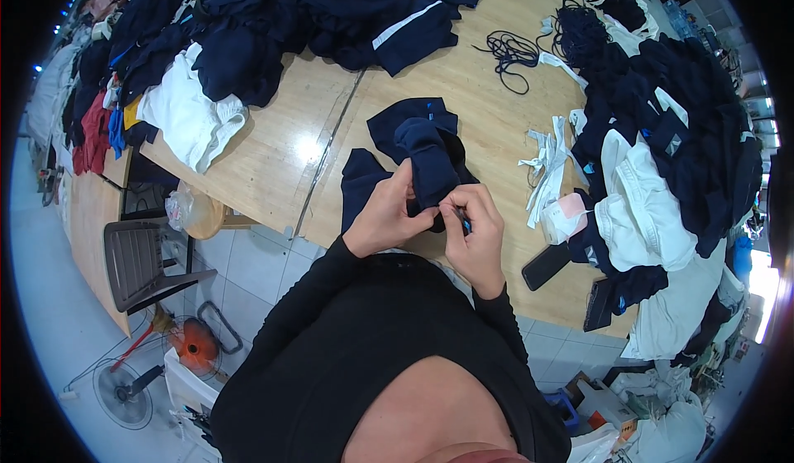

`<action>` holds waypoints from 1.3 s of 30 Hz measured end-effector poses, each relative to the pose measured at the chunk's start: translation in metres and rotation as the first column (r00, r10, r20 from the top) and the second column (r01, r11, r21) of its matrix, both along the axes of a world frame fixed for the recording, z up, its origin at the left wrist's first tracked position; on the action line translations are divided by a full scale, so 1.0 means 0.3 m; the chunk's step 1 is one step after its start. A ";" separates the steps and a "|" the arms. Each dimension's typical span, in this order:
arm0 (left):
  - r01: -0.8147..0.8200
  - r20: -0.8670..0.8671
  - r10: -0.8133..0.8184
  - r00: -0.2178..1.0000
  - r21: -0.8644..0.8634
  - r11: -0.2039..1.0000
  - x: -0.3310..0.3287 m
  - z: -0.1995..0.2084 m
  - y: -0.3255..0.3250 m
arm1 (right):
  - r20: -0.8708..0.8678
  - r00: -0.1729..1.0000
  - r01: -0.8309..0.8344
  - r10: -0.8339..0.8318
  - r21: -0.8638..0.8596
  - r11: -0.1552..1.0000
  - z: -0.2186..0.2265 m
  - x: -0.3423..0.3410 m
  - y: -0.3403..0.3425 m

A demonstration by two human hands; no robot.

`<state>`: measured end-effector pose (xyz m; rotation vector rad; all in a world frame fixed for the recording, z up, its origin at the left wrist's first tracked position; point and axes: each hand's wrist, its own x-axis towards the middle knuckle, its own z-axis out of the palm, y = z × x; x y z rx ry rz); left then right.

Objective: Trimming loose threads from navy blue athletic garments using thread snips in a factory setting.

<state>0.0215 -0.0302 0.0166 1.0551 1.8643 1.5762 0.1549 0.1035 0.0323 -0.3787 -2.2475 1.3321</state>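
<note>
1. In the head view, the dark blue garment (430,161) is lying bunched on the near part of the wooden table (513,124), in front of the person, and both hands are working at its near edge.
2. The left hand (389,215) is gripping the cloth from the left side, its thumb reaching toward the right hand.
3. The right hand (475,231) is pinching at the near edge of the same cloth, with thumb and forefinger closed together. Something small and blue is showing beside its fingers; I cannot tell what it is.
4. To the right, white strips (547,173) are lying loose, and a black phone (546,266) is resting near the table edge.
5. Farther, a dark cord (506,47) is lying in loops.
6. On the far right, white shorts (647,215) are resting against a pile of dark clothes (682,91).
7. On the far left, a white garment (186,111) is hanging partly over the table edge, and more dark clothes are lying beyond it.
8. Below, at left, a brown chair (136,256) is standing on the floor.
</note>
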 end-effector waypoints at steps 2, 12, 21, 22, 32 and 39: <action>-0.021 0.026 0.021 0.999 -0.004 1.000 -0.003 -0.027 0.002 | -0.026 1.000 0.000 0.002 0.047 0.999 0.006 0.010 0.000; -0.120 -0.089 0.120 0.989 -0.001 0.993 0.007 -0.071 -0.004 | -0.005 0.992 -0.119 0.130 -0.432 0.894 -0.024 0.064 0.003; -0.039 0.043 0.029 0.999 0.244 0.969 0.030 -0.079 -0.011 | 0.009 0.978 -0.187 0.210 -0.424 0.886 0.070 0.069 -0.002; -0.058 0.088 0.038 0.995 0.243 0.968 0.028 -0.082 -0.011 | 0.006 0.979 -0.188 0.205 -0.368 0.911 0.078 0.067 -0.010; -0.151 0.192 0.105 0.976 0.240 0.959 0.027 -0.102 -0.016 | 0.060 0.963 -0.236 0.263 -0.284 0.929 0.078 0.085 -0.030; -0.141 0.611 -0.146 0.778 0.397 0.907 0.007 -0.074 -0.019 | -0.187 0.981 -0.089 -0.057 -0.688 0.720 -0.020 0.120 0.036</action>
